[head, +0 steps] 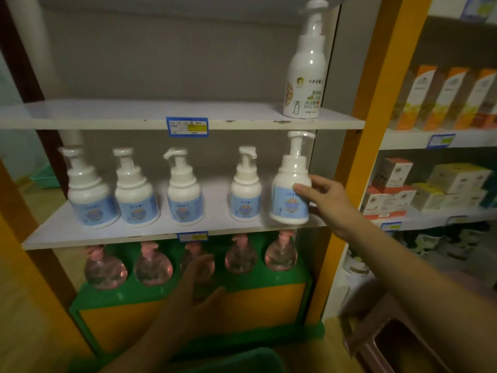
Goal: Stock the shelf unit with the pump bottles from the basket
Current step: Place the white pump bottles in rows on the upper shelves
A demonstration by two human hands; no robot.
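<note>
The left hand (195, 281) reaches in from about six o'clock toward the bottom level of the shelf unit (172, 122), its fingers loosely spread in front of the middle one of the pink round bottles (105, 267); the hand is blurred, so whether it touches or holds that bottle cannot be told. Those pink bottles stand in a row of five in a green display stand (188, 289).

On the middle shelf (107, 235), four white pump bottles (90, 195) with blue labels stand upright from nine o'clock toward the centre, the fourth set a little apart from the first three. At three o'clock of that row, the right hand (322, 200) holds a fifth pump bottle (291, 192) at the shelf's right end, thumb on the front near its shoulder and fingers curled round the far side. The bottle is slightly tilted, its base at the shelf's front edge.

On the upper shelf, at one o'clock, a taller white pump bottle (305, 76) stands alone against the right side panel.

At the bottom edge, near six o'clock, the rim of a green basket (242, 359) shows; its contents are out of view.
</note>
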